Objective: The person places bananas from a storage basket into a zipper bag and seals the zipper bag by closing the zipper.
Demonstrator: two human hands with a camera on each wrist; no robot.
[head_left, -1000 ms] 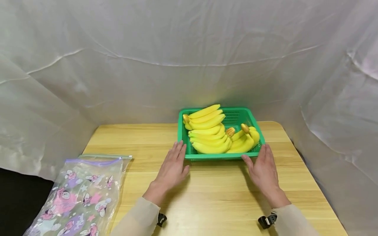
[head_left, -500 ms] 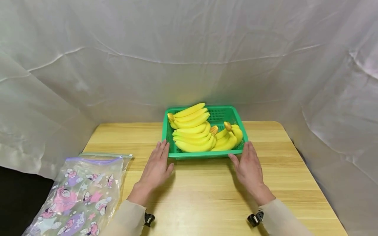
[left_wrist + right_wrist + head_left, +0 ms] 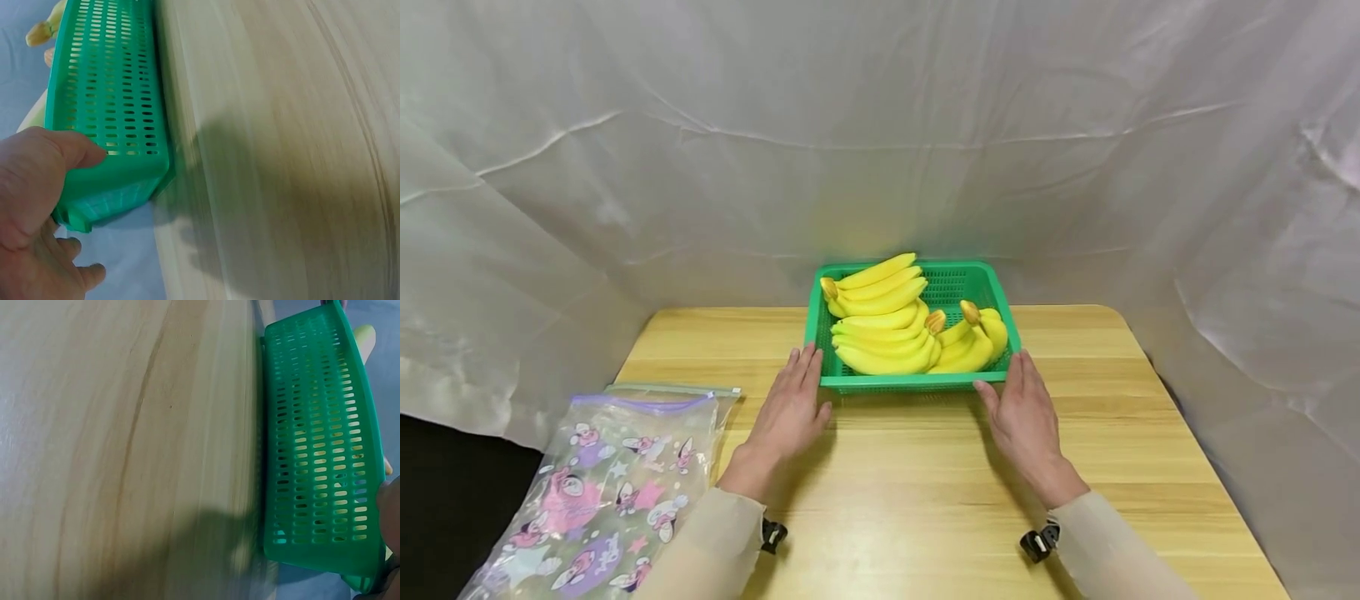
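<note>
A green slotted plastic basket [image 3: 917, 382] stands near the far edge of the wooden table. Several bunches of yellow bananas [image 3: 891, 337] lie inside it, one reaching up over the back left rim. My left hand [image 3: 784, 417] lies against the basket's near left corner, fingers extended along the side; in the left wrist view its thumb [image 3: 84, 152] touches the front wall. At the near right corner, my right hand [image 3: 1024, 421] holds its fingers straight along the side, thumb at the front rim. Only part of that hand shows in the right wrist view.
A clear zip bag [image 3: 602, 492] with pink and purple cartoon prints lies flat at the table's left, partly over its edge, with another zip edge behind it. Grey cloth [image 3: 880, 200] hangs behind and beside the table [image 3: 910, 492].
Both hands and the basket of bananas have slid left along the table, mostly in the first half second and only slightly since. The zip bag has stayed put; the head view has tilted a little.
</note>
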